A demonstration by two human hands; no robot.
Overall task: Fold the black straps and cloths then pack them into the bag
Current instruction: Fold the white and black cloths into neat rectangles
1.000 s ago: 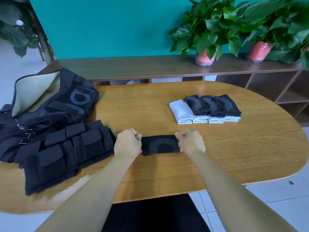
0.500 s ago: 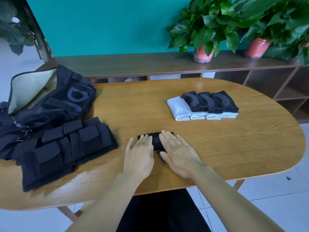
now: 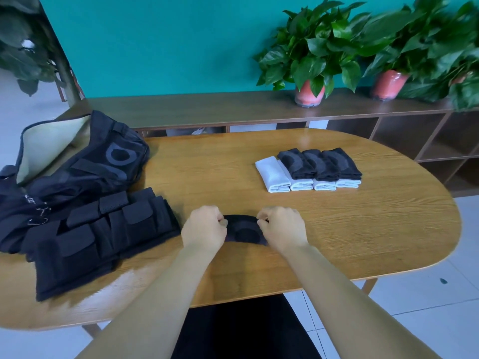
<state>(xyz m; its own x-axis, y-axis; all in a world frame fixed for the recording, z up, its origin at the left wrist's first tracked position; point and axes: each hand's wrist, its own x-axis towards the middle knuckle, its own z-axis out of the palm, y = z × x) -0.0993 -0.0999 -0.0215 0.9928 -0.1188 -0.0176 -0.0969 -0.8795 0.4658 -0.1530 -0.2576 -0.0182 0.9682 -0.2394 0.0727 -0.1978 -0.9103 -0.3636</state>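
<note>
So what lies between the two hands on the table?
In the head view, a folded black cloth spans the gap; the left hand and right hand each pinch one end of it.

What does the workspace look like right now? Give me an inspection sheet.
Surface: oval wooden table.
Job's things: black cloth held at both ends; open black bag far left; folded black straps in front of it; row of folded white and black cloths.
Clutter: nothing seen.
Grippers: left hand and right hand pinch the cloth.
Cables: nothing seen.
Surroundings: wooden shelf, potted plants, teal wall.
</note>
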